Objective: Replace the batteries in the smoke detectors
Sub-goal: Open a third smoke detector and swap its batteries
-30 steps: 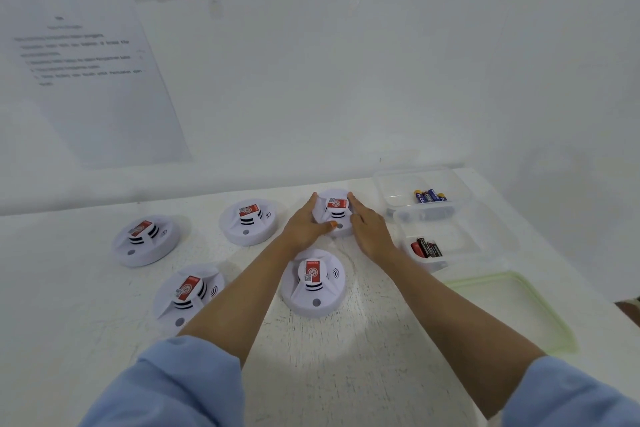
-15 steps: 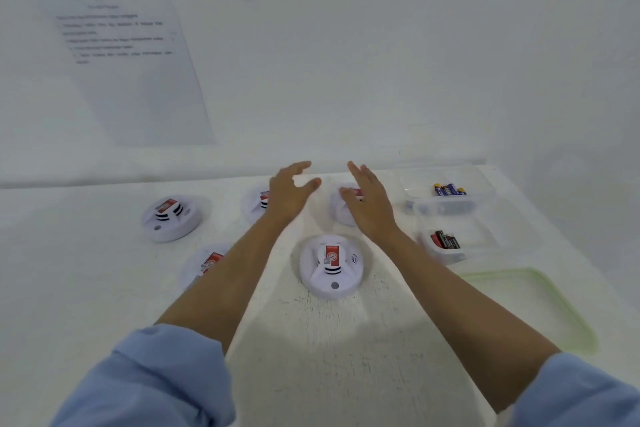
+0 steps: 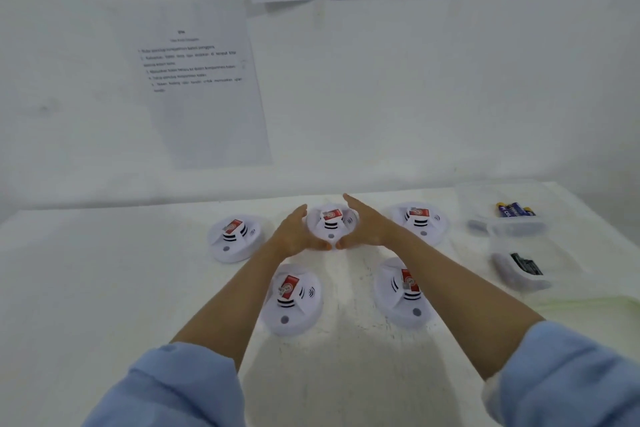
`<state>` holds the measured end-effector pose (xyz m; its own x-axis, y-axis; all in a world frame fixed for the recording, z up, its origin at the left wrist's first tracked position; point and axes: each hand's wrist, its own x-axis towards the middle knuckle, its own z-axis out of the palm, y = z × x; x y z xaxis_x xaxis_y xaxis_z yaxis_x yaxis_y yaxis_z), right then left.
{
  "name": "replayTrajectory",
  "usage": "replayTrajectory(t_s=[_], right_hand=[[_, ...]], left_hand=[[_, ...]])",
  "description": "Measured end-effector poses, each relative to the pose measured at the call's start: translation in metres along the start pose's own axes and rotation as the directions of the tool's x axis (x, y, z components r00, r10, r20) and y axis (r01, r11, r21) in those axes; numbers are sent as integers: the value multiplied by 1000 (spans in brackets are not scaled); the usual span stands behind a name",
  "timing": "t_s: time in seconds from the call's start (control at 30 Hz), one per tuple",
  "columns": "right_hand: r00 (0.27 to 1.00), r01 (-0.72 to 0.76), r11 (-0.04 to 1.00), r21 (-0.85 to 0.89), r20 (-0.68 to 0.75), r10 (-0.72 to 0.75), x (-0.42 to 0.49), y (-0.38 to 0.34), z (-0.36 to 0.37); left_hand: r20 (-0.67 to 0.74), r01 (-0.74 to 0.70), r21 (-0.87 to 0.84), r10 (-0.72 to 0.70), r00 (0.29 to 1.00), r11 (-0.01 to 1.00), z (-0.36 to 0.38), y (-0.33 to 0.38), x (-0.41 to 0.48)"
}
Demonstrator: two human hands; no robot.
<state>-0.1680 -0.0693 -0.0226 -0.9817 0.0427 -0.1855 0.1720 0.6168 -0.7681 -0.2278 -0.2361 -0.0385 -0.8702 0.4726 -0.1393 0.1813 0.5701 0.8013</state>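
**Both hands framing the rear-middle detector**

- The rear-middle detector (image 3: 330,225) sits face up on the white table (image 3: 104,270), red label on top, in the centre of the back row.
- The left hand (image 3: 294,236) and right hand (image 3: 365,229) flank it with palms inward. The fingers are extended, not curled, and the thumbs nearly meet at its near edge. I cannot tell how firmly they touch it.
- Neighbours are the rear-left detector (image 3: 235,239), the rear-right detector (image 3: 420,224), the near-left detector (image 3: 292,300) and the near-right detector (image 3: 401,291). Both forearms pass just beside the near pair.
- Far right, in clear tubs, are blue batteries (image 3: 514,210) and dark batteries (image 3: 526,264).

Risks, as I judge them:
- A smooth domed shell lifted between flat fingers may slip.
- Drawing the arms back could nudge the near pair.
- The two tubs sit close together and bear no markings that I can see, so old and fresh cells could get mixed.
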Motion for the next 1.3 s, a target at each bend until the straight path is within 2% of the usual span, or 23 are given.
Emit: replayTrajectory(t_s=[0.07, 0.33, 0.57, 0.77, 0.9, 0.97, 1.2, 1.3], right_hand=[[1000, -17, 1000, -9, -2, 17, 2, 1, 3], [996, -7, 999, 51, -88, 12, 0, 2, 7], [983, 78, 986, 149, -179, -50, -22, -1, -37], [960, 167, 969, 182, -256, -117, -65, 15, -103], [948, 211, 962, 171, -276, -159, -102, 42, -149], [948, 223, 958, 180, -270, -170, -120, 59, -168], [954, 261, 934, 246, -217, -209, -157, 114, -217], [960, 274, 867, 416, -168, -223, -164, 123, -230]], left_hand=[[6, -35, 31, 35, 999, 999, 3, -5, 5], [-30, -169, -41, 168, 985, 985, 2, -2, 0], [-82, -284, -68, 278, 957, 957, 3, 56, -13], [-85, -387, -121, 379, 922, 914, 41, 123, -22], [-63, -409, -178, 405, 912, 895, 88, 163, -21], [-32, -370, -126, 369, 929, 920, 116, 180, -16], [41, -305, -137, 313, 949, 942, 195, 217, -5], [53, -342, -131, 351, 935, 931, 212, 227, -5]])
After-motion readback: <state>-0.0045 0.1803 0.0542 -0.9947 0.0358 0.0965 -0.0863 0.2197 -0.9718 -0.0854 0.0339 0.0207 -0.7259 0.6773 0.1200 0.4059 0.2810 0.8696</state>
